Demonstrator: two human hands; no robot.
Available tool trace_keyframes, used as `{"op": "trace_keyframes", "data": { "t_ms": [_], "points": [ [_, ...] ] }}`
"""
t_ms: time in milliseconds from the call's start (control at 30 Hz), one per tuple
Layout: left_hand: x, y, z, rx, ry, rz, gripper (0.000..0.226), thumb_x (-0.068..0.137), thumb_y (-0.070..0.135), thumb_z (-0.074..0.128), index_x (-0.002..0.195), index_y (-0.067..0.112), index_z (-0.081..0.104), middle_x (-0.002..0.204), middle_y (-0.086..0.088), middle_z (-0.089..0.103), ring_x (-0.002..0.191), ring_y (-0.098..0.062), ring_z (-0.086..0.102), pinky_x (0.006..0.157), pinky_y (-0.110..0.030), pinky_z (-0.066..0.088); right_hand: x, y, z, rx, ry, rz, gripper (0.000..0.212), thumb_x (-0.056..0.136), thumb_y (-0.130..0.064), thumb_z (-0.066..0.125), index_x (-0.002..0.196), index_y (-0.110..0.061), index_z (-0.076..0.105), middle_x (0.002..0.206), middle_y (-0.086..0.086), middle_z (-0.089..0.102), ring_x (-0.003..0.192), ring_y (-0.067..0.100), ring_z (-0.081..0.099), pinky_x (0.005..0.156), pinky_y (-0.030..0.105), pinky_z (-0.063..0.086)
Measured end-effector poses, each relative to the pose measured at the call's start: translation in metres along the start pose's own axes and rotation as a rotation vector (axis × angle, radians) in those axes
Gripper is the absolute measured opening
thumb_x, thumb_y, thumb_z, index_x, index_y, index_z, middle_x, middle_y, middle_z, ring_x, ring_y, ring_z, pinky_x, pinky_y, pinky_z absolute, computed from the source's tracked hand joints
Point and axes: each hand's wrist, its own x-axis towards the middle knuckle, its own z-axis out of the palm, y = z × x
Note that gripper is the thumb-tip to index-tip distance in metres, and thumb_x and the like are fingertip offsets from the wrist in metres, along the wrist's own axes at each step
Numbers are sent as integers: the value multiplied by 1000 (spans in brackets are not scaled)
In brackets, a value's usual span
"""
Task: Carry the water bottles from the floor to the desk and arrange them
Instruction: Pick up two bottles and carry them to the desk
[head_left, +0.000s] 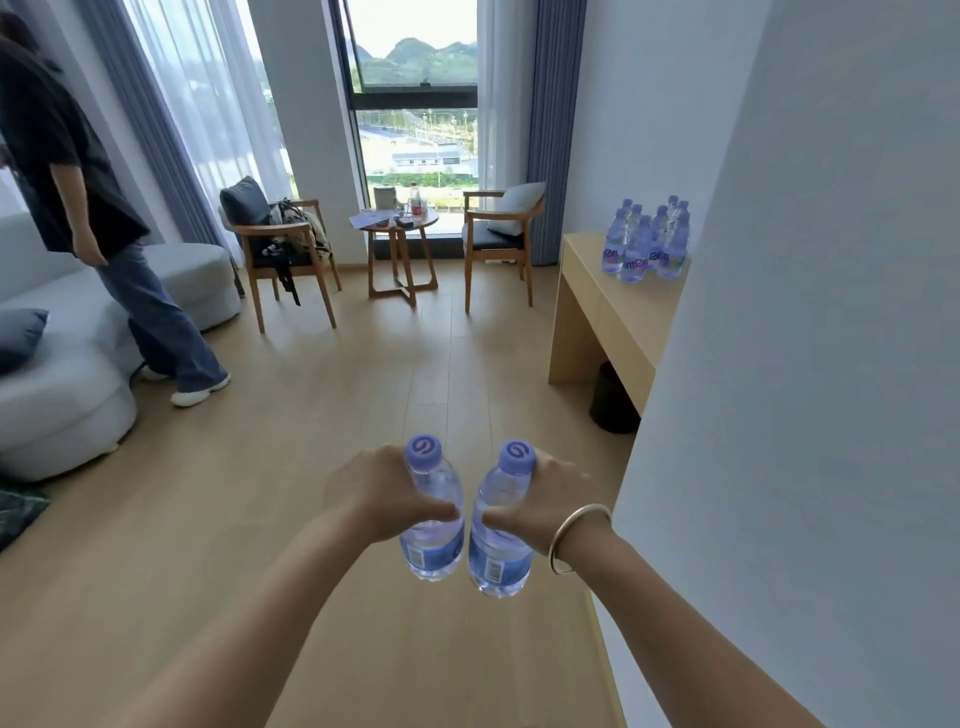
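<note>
Holding one water bottle apiece, the person's two hands reach out over the wooden floor (311, 467). The left hand (371, 491) has its grip clamped round the left bottle (434, 512), thumb across the front; the right hand (545, 501), a metal bangle (574, 538) on its wrist, has its grip clamped round the right bottle (501, 525). Both bottles stand roughly upright with purple caps on top, close side by side and leaning slightly apart at the top. Ahead on the right, a cluster of bottles (647, 241) stands on the desk (618, 312), partly hidden by a white wall (805, 312). Another person (78, 182) stands at left beside a grey sofa (57, 395).
</note>
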Motion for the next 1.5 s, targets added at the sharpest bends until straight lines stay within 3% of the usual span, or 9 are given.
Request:
{"op": "trace_keyframes", "data": {
  "t_ms": [367,700,833,933,1133,1300,1500],
  "points": [
    [201,-9,37,-63,-56,63,44,39,60,64,48,22,45,45,8,44,44,-5,41,44,-19,30,198,40,-1,-41,3,64,31,59,-46,65,66,-31,40,63,-13,48,58,9,47,47,18,29],
    [417,36,37,-52,-5,141,50,44,56,69,44,20,35,39,8,33,40,-7,32,40,-20,23,395,91,-46,-15,43,147,34,58,-48,66,70,-33,38,64,-14,47,63,13,49,52,22,32],
    [490,57,43,-20,-50,193,47,46,58,67,48,20,41,43,8,38,42,-7,35,41,-20,25,449,119,-58,9,74,182,35,57,-49,68,70,-31,41,65,-11,50,61,13,48,51,21,32],
    [545,76,55,-10,-69,238,44,44,56,65,48,19,41,42,7,38,41,-7,33,41,-19,26,490,142,-64,34,118,251,41,56,-51,68,81,-24,50,69,-9,53,63,14,50,53,23,35],
    [663,120,82,-18,-180,386,46,38,61,60,49,20,43,48,7,41,45,-11,37,44,-20,29,573,190,-79,38,219,411,32,55,-49,67,74,-28,52,62,-11,52,55,2,46,46,18,28],
    [755,166,95,42,-220,515,46,37,62,60,60,23,56,54,9,53,49,-6,47,44,-18,36,637,222,-99,9,286,574,35,52,-53,65,68,-29,45,60,-13,47,61,12,49,46,19,27],
    [832,227,119,49,-317,656,41,41,58,65,58,24,51,51,10,50,47,-3,45,42,-17,30,684,260,-123,37,355,739,35,56,-51,68,72,-25,51,65,-11,54,63,14,53,49,22,32]
  ]
}}
